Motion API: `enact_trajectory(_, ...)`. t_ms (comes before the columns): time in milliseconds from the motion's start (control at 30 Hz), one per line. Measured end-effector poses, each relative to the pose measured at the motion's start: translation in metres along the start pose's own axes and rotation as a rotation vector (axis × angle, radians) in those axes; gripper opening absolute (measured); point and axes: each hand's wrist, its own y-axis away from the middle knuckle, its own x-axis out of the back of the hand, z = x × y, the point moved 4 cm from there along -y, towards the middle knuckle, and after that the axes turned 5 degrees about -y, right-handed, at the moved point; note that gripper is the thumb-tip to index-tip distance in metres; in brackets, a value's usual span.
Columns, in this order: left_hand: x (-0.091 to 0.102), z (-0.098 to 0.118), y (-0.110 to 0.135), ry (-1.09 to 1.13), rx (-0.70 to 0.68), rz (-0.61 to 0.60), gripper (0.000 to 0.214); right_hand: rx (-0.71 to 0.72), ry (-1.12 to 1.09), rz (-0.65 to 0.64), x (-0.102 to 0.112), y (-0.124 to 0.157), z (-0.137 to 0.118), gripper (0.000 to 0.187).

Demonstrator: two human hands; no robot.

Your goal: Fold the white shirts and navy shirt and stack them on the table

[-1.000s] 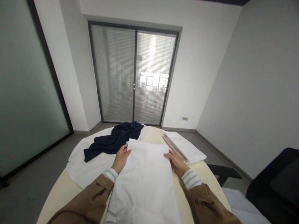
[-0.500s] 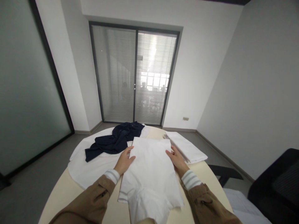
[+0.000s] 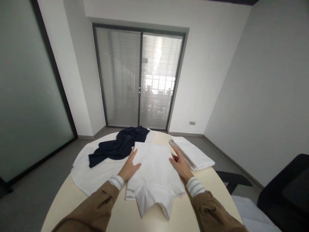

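Note:
A white shirt point(image 3: 153, 175) lies partly folded on the round cream table point(image 3: 120, 216), its collar end toward me. My left hand point(image 3: 130, 167) rests flat on the shirt's left edge with the fingers stretched out. On the right edge my right hand point(image 3: 180, 164) lies flat too, fingers extended. Both sleeves are brown with striped cuffs.
A crumpled dark navy garment point(image 3: 118, 146) lies on a spread white cloth point(image 3: 94, 174) at the table's far left. A stack of folded white pieces point(image 3: 193, 154) sits at the far right. A dark chair point(image 3: 285, 190) stands at the right; glass doors with blinds are behind.
The white shirt has slid away from me across the table, so its near end now lies on the tabletop. Both hands stayed on its sides and moved forward with it.

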Motion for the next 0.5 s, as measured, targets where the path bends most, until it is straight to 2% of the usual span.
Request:
enact_trajectory(133,0.013,0.009,0.006,-0.19,0.074,0.095,0.065,-0.095,0.302,0.002,0.006,0.007,-0.006,0.064)
enact_trajectory(200,0.021,0.019,0.011,-0.336,0.114,0.092,0.059,-0.115,0.438,-0.029,0.008,0.011,-0.013,0.057)
enact_trajectory(367,0.031,0.035,0.019,-0.571,0.221,-0.069,0.049,-0.099,0.516,-0.081,0.008,0.014,-0.025,0.046)
enact_trajectory(500,0.027,0.031,0.019,-0.577,0.176,-0.153,0.052,-0.091,0.511,-0.126,0.007,0.016,-0.023,0.044)
